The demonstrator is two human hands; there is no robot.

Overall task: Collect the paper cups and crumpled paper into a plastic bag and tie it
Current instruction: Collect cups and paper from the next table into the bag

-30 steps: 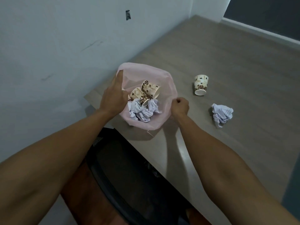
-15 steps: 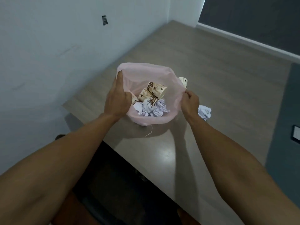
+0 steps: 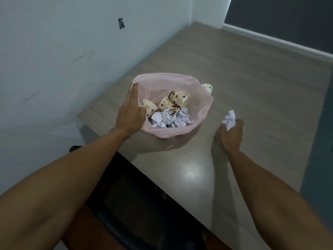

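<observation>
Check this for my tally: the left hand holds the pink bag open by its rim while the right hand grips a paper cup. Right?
Not quite. In the head view the right hand grips a crumpled paper ball, not a cup. The left hand does hold the pink bag open by its rim.

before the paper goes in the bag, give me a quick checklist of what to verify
1. Left hand grips the rim of the pink plastic bag: ok.
2. Bag mouth open wide: ok.
3. Right hand holds the white crumpled paper ball: ok.
4. Paper over the bag mouth: not ok, it is to the right of the bag, above the grey wooden table.
5. All brown-printed paper cups collected: not ok, one cup shows behind the bag's far rim.
6. Bag tied: not ok.
</observation>
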